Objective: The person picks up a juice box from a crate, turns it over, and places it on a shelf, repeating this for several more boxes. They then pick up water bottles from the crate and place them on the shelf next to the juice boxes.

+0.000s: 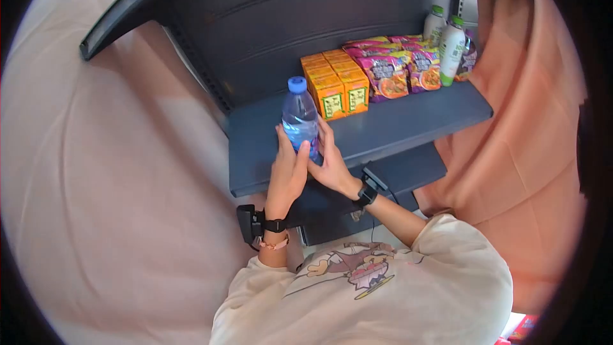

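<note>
A clear water bottle with a blue cap stands nearly upright between my two hands, over the front of the dark grey shelf. My left hand wraps the bottle's lower left side, thumb across its front. From the right, my right hand closes round the lower part, its fingers partly behind the bottle. The bottle's base is mostly hidden by the hands. Just behind it and to the right, orange drink cartons are lined up in two rows on the shelf.
Purple and yellow snack bags sit right of the cartons. White bottles with green caps stand at the shelf's right end, a dark package behind them. A lower shelf juts out below. Pinkish cloth hangs on both sides.
</note>
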A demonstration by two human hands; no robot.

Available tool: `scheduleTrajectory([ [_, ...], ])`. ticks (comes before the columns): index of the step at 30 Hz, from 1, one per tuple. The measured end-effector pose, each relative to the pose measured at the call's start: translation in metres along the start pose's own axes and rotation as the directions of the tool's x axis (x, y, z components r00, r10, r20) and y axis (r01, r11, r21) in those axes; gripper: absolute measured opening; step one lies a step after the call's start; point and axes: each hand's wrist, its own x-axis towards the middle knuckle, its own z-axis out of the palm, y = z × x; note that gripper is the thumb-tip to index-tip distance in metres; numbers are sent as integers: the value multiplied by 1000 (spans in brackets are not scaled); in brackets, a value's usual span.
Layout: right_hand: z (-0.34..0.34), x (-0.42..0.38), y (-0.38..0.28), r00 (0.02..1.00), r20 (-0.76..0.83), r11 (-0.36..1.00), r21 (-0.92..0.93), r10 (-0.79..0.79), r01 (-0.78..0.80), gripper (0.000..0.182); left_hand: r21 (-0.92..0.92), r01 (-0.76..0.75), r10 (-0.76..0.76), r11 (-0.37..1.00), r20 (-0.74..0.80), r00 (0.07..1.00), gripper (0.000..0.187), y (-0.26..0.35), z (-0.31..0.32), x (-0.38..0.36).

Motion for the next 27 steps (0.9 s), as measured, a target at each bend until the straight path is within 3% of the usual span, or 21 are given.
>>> scheduleTrajectory([
  [1,-5,3,-6,998,25,998,21,60,-60,79,-38,54,-53,998,23,998,66,13,-2,5],
  [2,-3,2,0,998,49,990,132,37,-43,80,-43,1,-2,999,-10,1000,65,9,-6,3],
  [3,-4,5,0,998,53,991,130,31,-38,80,-45,-3,2,999,-16,1000,65,7,-7,6],
  [5,-6,5,-5,987,106,952,269,121,-146,81,-94,-27,24,995,-34,999,63,3,-7,6],
  [9,-21,12,-21,955,196,930,254,222,-268,80,28,16,-15,999,-45,999,64,-17,-9,11],
  [11,-26,9,-35,864,266,902,-180,428,-391,84,171,18,-12,985,-35,999,65,-10,-15,4],
  [15,-21,14,-47,858,273,900,-94,435,-426,79,258,98,-89,961,-45,995,61,1,-18,7],
  [17,-18,20,-34,893,241,890,169,379,-424,82,317,56,-35,947,-72,997,56,5,-18,14],
  [19,-16,29,-17,888,234,893,124,397,-432,82,336,63,-37,940,-84,996,54,-4,-16,30],
  [21,-9,41,2,909,160,914,73,384,-399,79,334,-18,52,942,-93,994,55,-24,-15,53],
  [23,-1,57,3,867,161,867,94,472,-489,76,345,-8,40,939,-86,996,56,-37,-14,76],
  [25,7,73,28,949,46,943,103,313,-316,76,351,-3,32,936,-77,996,57,-48,-11,100],
  [27,13,85,40,946,71,940,109,318,-324,75,354,-38,57,934,-43,997,57,-60,-10,122],
])
